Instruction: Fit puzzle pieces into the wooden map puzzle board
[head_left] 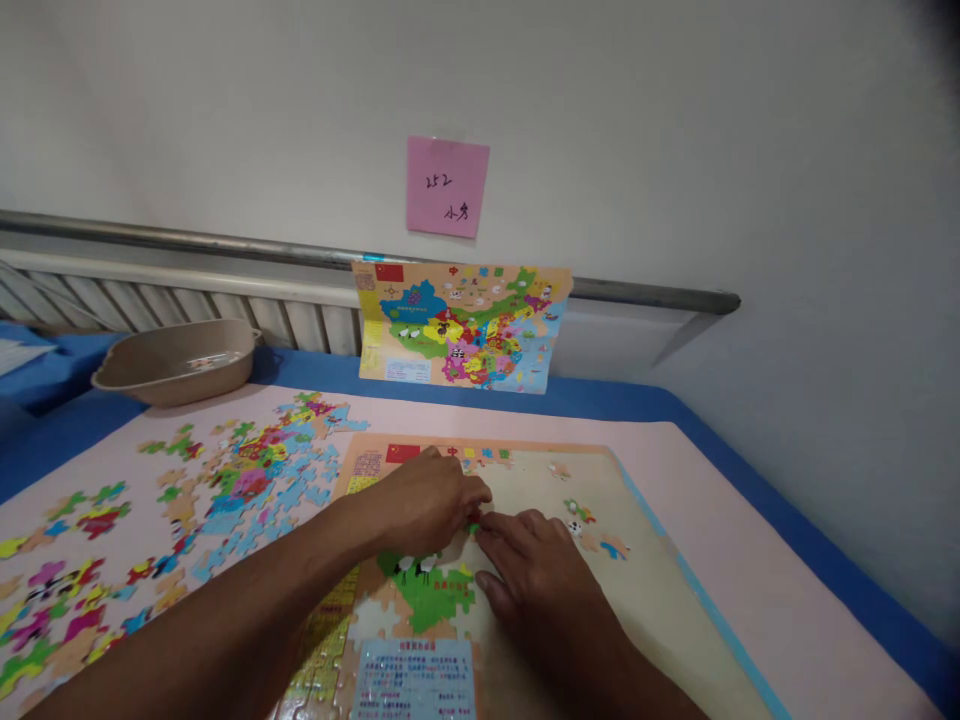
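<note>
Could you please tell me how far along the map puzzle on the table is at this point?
Early on. Done: the puzzle board has its top and left edges, a green region and a few lone pieces. In hand: the left hand and right hand meet over a small green piece mid-board. Left: most of the board is bare, and many loose pieces lie to its left. A reference picture leans on the wall.
</note>
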